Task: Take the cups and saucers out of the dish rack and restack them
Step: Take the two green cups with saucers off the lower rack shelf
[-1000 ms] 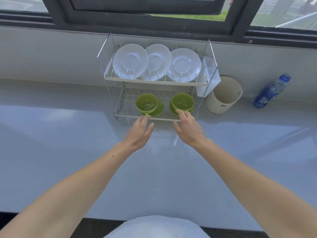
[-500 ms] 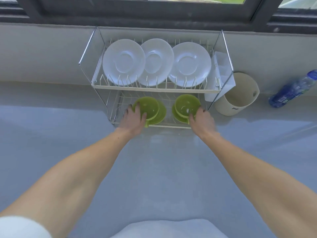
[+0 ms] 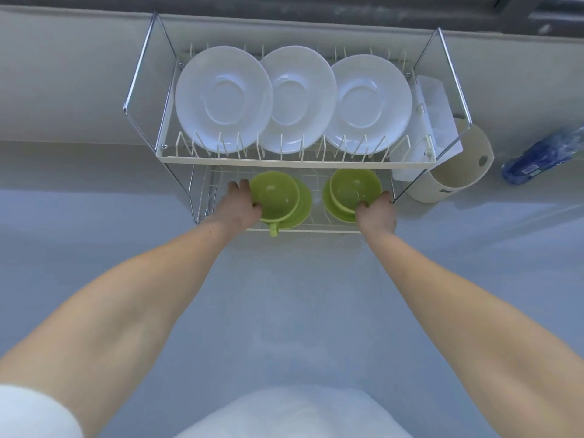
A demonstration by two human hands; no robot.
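A two-tier wire dish rack [image 3: 297,159] stands against the back wall. Three white saucers [image 3: 222,99] stand upright in its top tier. On the bottom tier sit two green cups, each on a green saucer. My left hand [image 3: 237,205] grips the left green cup [image 3: 275,196] by its left side, thumb on the rim; its saucer [image 3: 303,203] shows to the right. My right hand [image 3: 376,211] holds the right green cup [image 3: 354,184] at its near right rim, above its green saucer [image 3: 331,203].
A beige jug-like container [image 3: 455,175] stands right of the rack, behind a white cutlery holder [image 3: 436,121] hung on the rack's side. A blue water bottle [image 3: 540,159] lies further right. The grey counter [image 3: 300,295] stretches toward me.
Both hands went from hovering in front of the rack into the bottom tier and closed on the green cups. The camera moved closer and tilted down.
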